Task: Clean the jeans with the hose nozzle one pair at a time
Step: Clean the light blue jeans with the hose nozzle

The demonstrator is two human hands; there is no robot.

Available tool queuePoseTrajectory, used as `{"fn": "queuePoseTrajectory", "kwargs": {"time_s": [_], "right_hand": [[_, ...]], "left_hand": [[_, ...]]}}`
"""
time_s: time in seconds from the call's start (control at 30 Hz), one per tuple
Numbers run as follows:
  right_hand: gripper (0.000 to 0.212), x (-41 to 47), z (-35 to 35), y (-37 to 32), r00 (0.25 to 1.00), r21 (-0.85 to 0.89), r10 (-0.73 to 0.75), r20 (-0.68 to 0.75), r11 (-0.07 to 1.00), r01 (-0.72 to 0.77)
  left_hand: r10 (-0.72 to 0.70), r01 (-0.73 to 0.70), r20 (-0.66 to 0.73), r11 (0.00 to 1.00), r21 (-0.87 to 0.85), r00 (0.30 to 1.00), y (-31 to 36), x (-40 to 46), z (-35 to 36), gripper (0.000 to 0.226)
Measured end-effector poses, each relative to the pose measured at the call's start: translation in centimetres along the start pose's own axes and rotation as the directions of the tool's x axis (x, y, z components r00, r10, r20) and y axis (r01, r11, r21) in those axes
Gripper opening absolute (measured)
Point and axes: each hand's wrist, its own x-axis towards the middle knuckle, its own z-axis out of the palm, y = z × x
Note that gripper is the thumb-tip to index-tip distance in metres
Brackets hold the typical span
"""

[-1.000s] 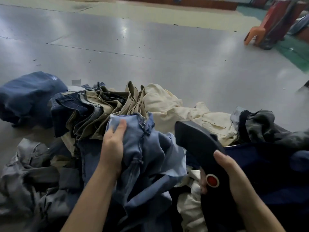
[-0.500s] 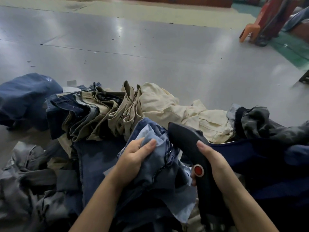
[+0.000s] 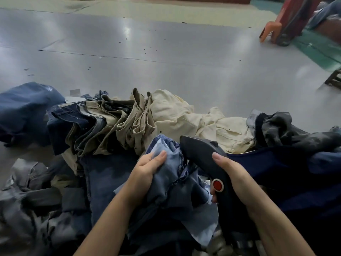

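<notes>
A bunched pair of light-blue jeans (image 3: 166, 174) — soft, limp denim (best gathered at the waistband) — was gripped by the left hand (image 3: 147, 169) atop the floor's near-edge pile, the hose nozzle (image 3: 206, 159) clasped in the right hand (image 3: 234, 174).

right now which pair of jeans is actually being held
The light blue jeans in the middle front: the left hand grips their bunched fabric beside the black nozzle that the right hand holds. The other pairs lie untouched.
</notes>
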Motion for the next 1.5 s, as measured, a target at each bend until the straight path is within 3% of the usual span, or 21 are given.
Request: {"fn": "queuePoseTrajectory", "kwargs": {"time_s": [0.1, 0.2, 0.33, 0.4, 0.47, 0.6, 0.73, 0.8, 0.9, 0.97, 1.03, 1.07, 1.13, 1.2, 1.27, 1.37, 1.5], "right_hand": [[0.024, -0.7, 1.1, 0.4, 0.986, 0.019, -0.077, 0.148, 0.997, 0.075], [0.03, -1.0, 2.2, 1.1, 0.962, 0.021, -0.102, 0.253, 0.995, 0.1], [0.056, 0.6, 1.2, 1.0, 1.0, 0.068, -0.022, 0.012, 0.997, 0.021], [0.057, 1.1, 0.6, 1.1, 0.997, 0.146, -0.042, -0.068, 0.988, 0.052], [0.058, 1.3, 0.3, 1.5, 0.989, 0.232, -0.083, -0.122, 0.966, 0.11], [0.064, 1.6, 0.3, 2.4, 0.981, 0.292, -0.134, -0.143, 0.941, 0.172], [0.039, 1.7, 0.7, 2.8, 0.966, 0.302, -0.167, -0.199, 0.927, 0.222], [0.038, 1.7, 0.5, 2.6, 0.964, 0.328, -0.155, -0.218, 0.918, 0.222], [0.049, 1.7, -0.4, 2.4, 0.951, 0.347, -0.182, -0.249, 0.9, 0.263], [0.056, 1.7, -1.1, 2.1, 0.944, 0.358, -0.225, -0.24, 0.884, 0.302], [0.06, 1.6, -1.6, 1.9, 0.941, 0.355, -0.286, -0.179, 0.874, 0.333], [0.06, 1.5, -1.6, 2.0, 0.942, 0.343, -0.307, -0.136, 0.878, 0.335], [0.052, 1.2, -1.4, 2.3, 0.941, 0.316, -0.334, -0.045, 0.889, 0.331], [0.048, 1.2, -0.9, 2.5, 0.937, 0.286, -0.346, 0.04, 0.903, 0.321], [0.056, 1.2, -0.6, 2.4, 0.934, 0.26, -0.345, 0.092, 0.914, 0.312], [0.05, 1.5, -1.1, 1.7, 0.941, 0.267, -0.336, 0.038, 0.911, 0.315], [0.047, 2.4, -1.9, 1.0, 0.964, 0.302, -0.264, -0.033, 0.917, 0.262]], "left_hand": [[0.034, -0.035, -0.115, 0.999, -0.008, 0.993, -0.1, 0.4, -0.1, 0.03], [-0.01, -0.004, -0.182, 0.997, -0.075, 0.983, -0.3, 0.6, -0.3, 0.034], [-0.104, 0.075, -0.18, 0.984, -0.161, 0.978, -1.1, 0.2, 0.5, 0.05], [-0.1, 0.092, -0.055, 0.986, -0.138, 0.993, -1.5, -0.4, 1.1, 0.046], [-0.038, 0.046, 0.098, 0.996, -0.079, 0.994, -1.8, -0.9, 1.6, 0.035], [0.128, -0.141, 0.096, 0.98, 0.138, 0.987, -3.1, -1.7, 2.5, 0.036], [0.327, -0.38, 0.195, 0.819, 0.43, 0.925, -3.8, -2.7, 2.9, 0.025], [0.331, -0.41, 0.242, 0.753, 0.515, 0.912, -3.7, -2.7, 2.8, 0.03], [0.219, -0.394, 0.349, 0.709, 0.584, 0.911, -2.6, -2.3, 1.9, 0.036], [0.257, -0.35, 0.238, 0.729, 0.588, 0.937, -1.2, -2.0, -0.1, 0.048], [0.456, -0.346, -0.02, 0.703, 0.621, 0.89, 0.4, -1.3, -2.5, 0.061], [0.483, -0.307, -0.139, 0.726, 0.615, 0.865, 1.2, -0.8, -3.2, 0.054], [0.281, -0.122, -0.177, 0.788, 0.604, 0.943, 1.7, 0.1, -3.0, 0.037], [-0.003, 0.046, -0.074, 0.805, 0.591, 0.997, 1.3, 0.8, -1.8, 0.051], [-0.145, 0.098, 0.057, 0.861, 0.5, 0.988, 1.0, 0.5, -1.1, 0.057], [-0.235, 0.197, 0.161, 0.955, 0.221, 0.959, 1.6, -0.3, -1.8, 0.045], [-0.37, 0.387, 0.326, 0.922, 0.013, 0.87, 0.8, -1.3, -1.0, 0.054]]}}
